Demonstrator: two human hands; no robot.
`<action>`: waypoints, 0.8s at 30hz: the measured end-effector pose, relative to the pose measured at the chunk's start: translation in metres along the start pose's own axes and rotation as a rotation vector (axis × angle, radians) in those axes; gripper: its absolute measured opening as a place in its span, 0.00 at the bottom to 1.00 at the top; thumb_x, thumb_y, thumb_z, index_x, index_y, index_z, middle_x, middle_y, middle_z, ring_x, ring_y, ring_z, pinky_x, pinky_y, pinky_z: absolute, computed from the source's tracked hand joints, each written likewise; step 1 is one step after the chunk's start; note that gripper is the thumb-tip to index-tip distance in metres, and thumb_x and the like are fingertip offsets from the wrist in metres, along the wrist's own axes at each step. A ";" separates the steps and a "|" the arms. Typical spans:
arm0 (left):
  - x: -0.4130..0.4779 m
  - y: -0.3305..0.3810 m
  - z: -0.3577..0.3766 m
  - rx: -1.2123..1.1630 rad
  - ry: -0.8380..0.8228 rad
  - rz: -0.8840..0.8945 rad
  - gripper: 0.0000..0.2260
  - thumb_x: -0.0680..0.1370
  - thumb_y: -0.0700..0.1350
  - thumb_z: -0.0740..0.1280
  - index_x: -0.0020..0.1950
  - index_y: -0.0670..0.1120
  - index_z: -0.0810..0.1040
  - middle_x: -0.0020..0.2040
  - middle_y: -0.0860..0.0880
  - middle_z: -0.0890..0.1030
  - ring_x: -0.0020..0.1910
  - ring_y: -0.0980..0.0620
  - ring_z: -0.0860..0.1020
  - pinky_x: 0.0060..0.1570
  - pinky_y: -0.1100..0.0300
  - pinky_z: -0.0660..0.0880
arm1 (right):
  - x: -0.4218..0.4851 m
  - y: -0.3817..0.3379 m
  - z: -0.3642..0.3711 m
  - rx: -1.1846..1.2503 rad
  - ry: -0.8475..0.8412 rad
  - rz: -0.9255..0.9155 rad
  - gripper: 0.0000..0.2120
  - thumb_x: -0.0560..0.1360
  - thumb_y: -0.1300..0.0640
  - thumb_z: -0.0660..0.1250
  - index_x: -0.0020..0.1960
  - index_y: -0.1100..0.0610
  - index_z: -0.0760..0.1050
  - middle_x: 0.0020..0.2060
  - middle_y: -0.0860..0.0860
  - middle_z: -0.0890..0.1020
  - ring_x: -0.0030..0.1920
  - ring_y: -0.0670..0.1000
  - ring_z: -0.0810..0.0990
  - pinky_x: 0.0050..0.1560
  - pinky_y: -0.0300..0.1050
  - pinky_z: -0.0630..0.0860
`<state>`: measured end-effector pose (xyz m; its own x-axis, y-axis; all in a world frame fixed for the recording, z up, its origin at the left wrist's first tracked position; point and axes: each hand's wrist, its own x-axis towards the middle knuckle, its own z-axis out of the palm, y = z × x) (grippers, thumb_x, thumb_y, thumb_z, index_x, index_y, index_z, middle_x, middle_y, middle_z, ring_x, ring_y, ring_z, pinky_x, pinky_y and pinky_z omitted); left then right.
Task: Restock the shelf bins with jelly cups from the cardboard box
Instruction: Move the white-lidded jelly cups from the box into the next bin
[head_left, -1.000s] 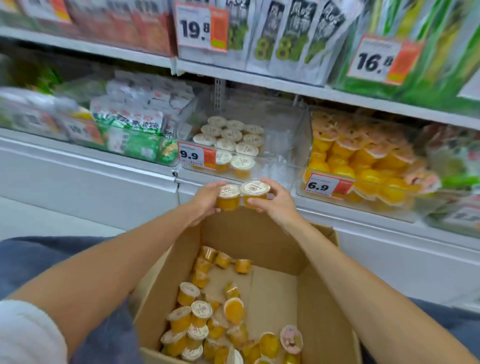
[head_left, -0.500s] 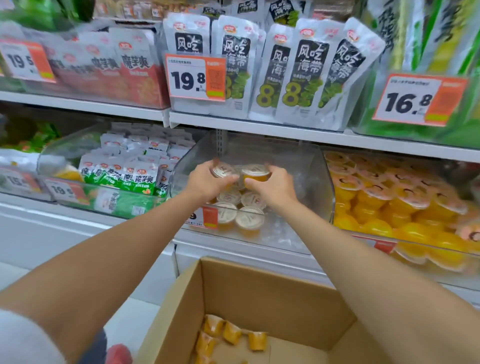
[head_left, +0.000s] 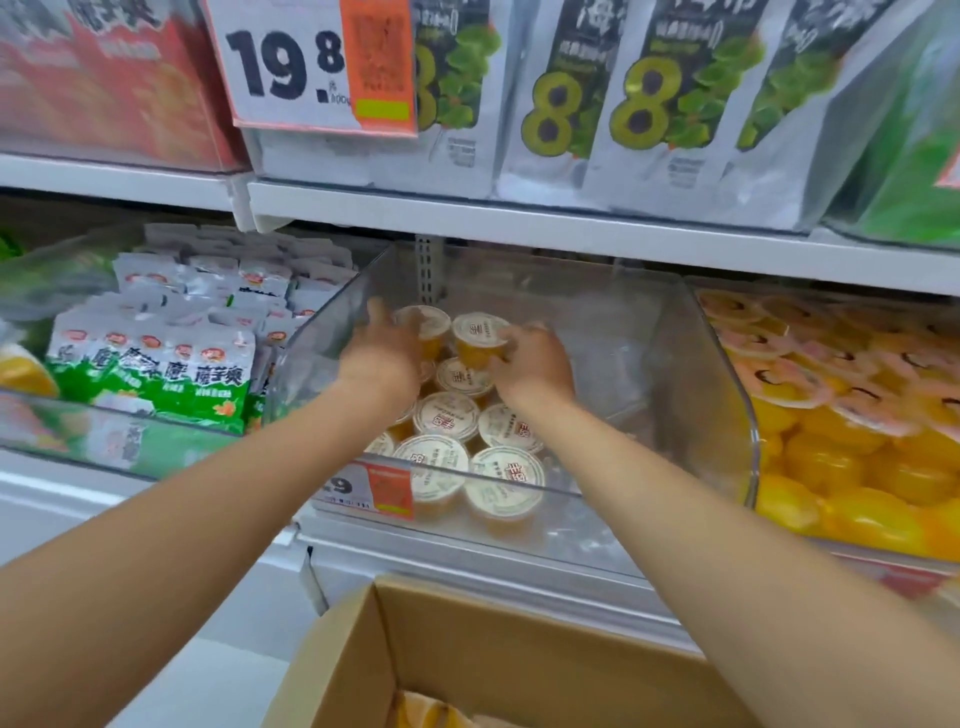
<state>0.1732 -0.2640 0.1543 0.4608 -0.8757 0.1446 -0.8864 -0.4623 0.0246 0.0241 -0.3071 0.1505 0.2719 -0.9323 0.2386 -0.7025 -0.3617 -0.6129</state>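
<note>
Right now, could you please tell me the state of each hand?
Left hand: holding a jelly cup inside the clear bin.
Right hand: holding a second jelly cup beside it.

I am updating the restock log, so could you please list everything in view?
clear bin: one, transparent, middle of lower shelf.
binned jelly cups: about eight showing, orange with white lids, inside the clear bin.
held jelly cups: two, same kind, one per hand, over the clear bin.
yellow cups: many, yellow with pink lids, right bin.
packets: many, green and white, left bin.
pouches: several, white with green print, upper shelf.
red packs: count unclear, red, upper left.
19.8 price tag: one, white and orange, upper shelf.
cardboard box: one, brown, below the shelf.
left hand: one, holds a cup.
right hand: one, holds the other.
</note>
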 end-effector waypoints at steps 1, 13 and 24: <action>-0.003 -0.002 0.001 0.001 0.012 0.029 0.30 0.74 0.32 0.64 0.74 0.46 0.60 0.73 0.39 0.57 0.69 0.40 0.67 0.61 0.51 0.72 | -0.001 0.000 0.000 -0.006 -0.006 -0.011 0.19 0.76 0.58 0.65 0.67 0.54 0.75 0.64 0.52 0.73 0.63 0.53 0.74 0.63 0.44 0.71; 0.015 -0.009 0.010 -0.585 -0.146 0.055 0.36 0.77 0.32 0.58 0.79 0.53 0.48 0.79 0.58 0.40 0.71 0.43 0.68 0.27 0.67 0.69 | 0.003 -0.006 0.012 -0.161 -0.245 -0.059 0.37 0.78 0.50 0.64 0.79 0.51 0.46 0.79 0.48 0.46 0.78 0.55 0.50 0.75 0.57 0.50; -0.019 -0.007 -0.010 -0.480 -0.082 0.033 0.22 0.78 0.39 0.63 0.72 0.41 0.66 0.70 0.38 0.70 0.64 0.41 0.74 0.58 0.49 0.77 | -0.022 0.002 -0.019 -0.170 -0.189 -0.060 0.28 0.78 0.50 0.62 0.76 0.51 0.60 0.77 0.52 0.59 0.75 0.57 0.59 0.75 0.52 0.56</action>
<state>0.1698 -0.2426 0.1611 0.4170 -0.9058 0.0751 -0.8126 -0.3345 0.4773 0.0048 -0.2876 0.1582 0.4230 -0.8987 0.1157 -0.7776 -0.4256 -0.4629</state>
